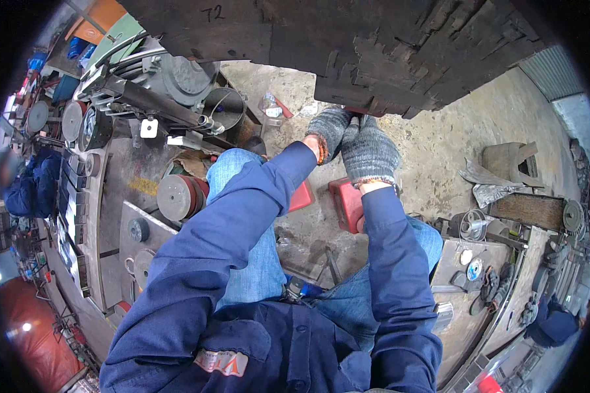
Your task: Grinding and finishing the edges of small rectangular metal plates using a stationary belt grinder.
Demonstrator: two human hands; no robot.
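Note:
Both my hands wear grey knitted gloves and are close together in front of me, under the near edge of a large dark board (295, 46) with a ragged, flaking surface. My left hand (329, 133) is curled, its fingertips hidden at the edge. Just right of it and slightly nearer, my right hand (371, 154) has its fingers bent forward and pressed together. A sliver of a reddish thing (368, 112) shows beyond the fingers; its kind cannot be made out. Below my hands, between my knees, are two red blocky parts, one left (301, 196) and one right (346, 203).
At left are a metal bin (226, 108), a stack of round discs (177, 196) and a bench with metal parts. A worktable (462, 278) with tools stands at right, beside a wooden block (528, 211). Co-workers sit at far left (36, 183) and far right (554, 324).

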